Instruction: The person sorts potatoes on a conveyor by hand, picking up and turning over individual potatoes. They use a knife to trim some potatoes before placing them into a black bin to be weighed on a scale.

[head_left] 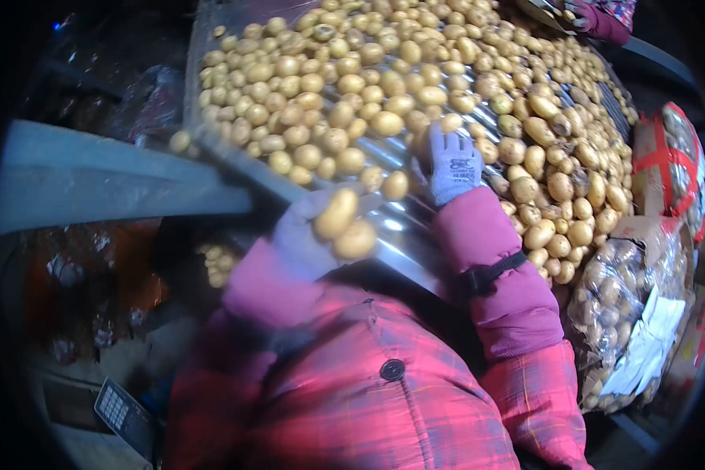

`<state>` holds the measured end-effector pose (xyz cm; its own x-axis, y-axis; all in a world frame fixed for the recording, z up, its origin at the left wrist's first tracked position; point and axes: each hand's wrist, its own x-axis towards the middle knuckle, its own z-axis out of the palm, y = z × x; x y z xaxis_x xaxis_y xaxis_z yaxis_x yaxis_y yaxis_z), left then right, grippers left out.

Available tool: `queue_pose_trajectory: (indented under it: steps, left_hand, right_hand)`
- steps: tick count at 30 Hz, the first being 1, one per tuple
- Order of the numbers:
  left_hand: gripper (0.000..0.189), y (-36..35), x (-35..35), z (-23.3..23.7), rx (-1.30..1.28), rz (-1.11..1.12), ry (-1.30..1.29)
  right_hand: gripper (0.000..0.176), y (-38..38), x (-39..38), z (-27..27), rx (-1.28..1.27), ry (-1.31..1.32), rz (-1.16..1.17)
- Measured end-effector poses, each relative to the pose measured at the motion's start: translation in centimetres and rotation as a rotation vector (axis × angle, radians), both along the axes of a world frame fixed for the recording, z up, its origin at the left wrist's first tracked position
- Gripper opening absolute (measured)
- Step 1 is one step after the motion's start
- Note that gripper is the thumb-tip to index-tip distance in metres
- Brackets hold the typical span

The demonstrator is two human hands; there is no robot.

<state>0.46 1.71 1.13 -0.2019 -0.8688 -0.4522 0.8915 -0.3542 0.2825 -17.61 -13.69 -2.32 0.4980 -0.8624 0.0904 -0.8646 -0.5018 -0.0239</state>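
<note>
My left hand (309,227), in a pale glove and blurred by motion, holds two yellow potatoes (337,214) near the front edge of a metal sorting table (403,223). Farther right, my right hand (453,168), in a grey-lilac glove, rests at the potatoes with its fingers pointing away. A potato (451,122) lies just past its fingertips. The thumb side of that hand is in shadow, and whether it grips anything there cannot be made out. Loose potatoes (290,86) spread over the table on both sides of the bare metal strip.
A grey metal beam (117,180) juts in from the left. Bagged potatoes (611,298) and a red-taped bag (670,160) stand at the right. A keypad device (121,411) sits at lower left. Another person's sleeve (603,23) shows at top right.
</note>
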Motion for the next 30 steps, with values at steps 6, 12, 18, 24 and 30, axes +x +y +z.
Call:
queue_pose_trajectory:
  steps: [6,12,18,24,30]
  left_hand:
    - [0.054,-2.8,0.1,-1.3,0.004,0.048,0.183]
    - [0.057,-5.4,0.6,-2.6,-0.06,0.112,0.203]
    - [0.07,-5.3,0.3,-3.0,-0.108,0.094,0.301]
    - [0.069,-5.4,0.3,-2.9,-0.069,0.077,0.165]
    - [0.069,-5.4,0.5,-3.3,-0.094,0.096,0.192]
  right_hand:
    - [0.06,-1.7,0.9,2.8,0.178,-0.189,0.074]
    - [0.047,1.4,-0.1,5.7,0.668,-0.89,0.384]
    - [0.056,-0.6,-9.7,-0.1,0.428,-0.477,-0.103]
    - [0.048,-1.9,-5.1,0.1,0.443,-0.25,-0.125]
    - [0.031,-3.6,-4.6,-0.3,1.001,-0.823,-0.342]
